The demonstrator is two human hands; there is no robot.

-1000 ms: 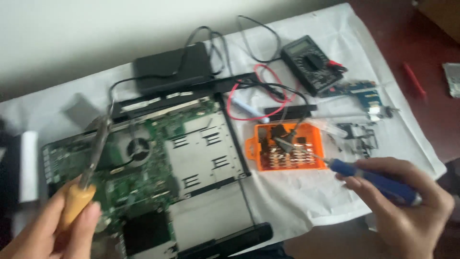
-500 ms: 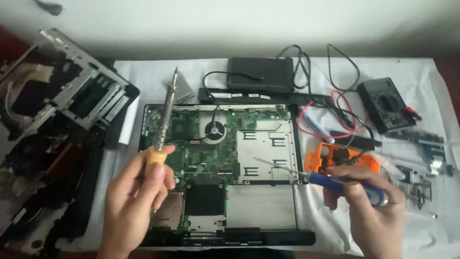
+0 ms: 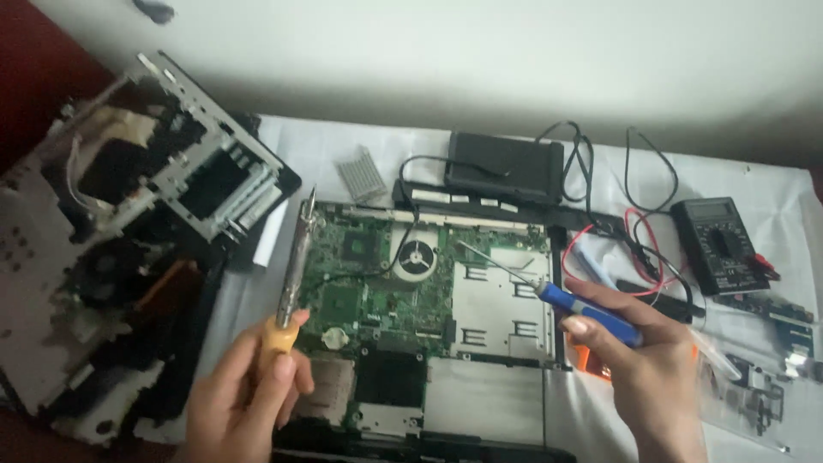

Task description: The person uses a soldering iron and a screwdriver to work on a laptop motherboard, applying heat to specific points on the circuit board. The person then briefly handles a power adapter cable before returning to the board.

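Soldering iron [image 3: 296,261] is light, stiff, hot-tipped, so my left hand [image 3: 249,390] grips its wooden handle only; right hand [image 3: 643,360] clasps the blue screwdriver [image 3: 549,291] above the fragile motherboard [image 3: 386,283].

one head-worn camera looks steeply down from the person's side of the table, close over an opened laptop chassis [image 3: 429,326] on a white cloth [image 3: 771,214]. it faces the far wall [image 3: 471,60]. both hands enter from the bottom edge. no second view shares the scene.
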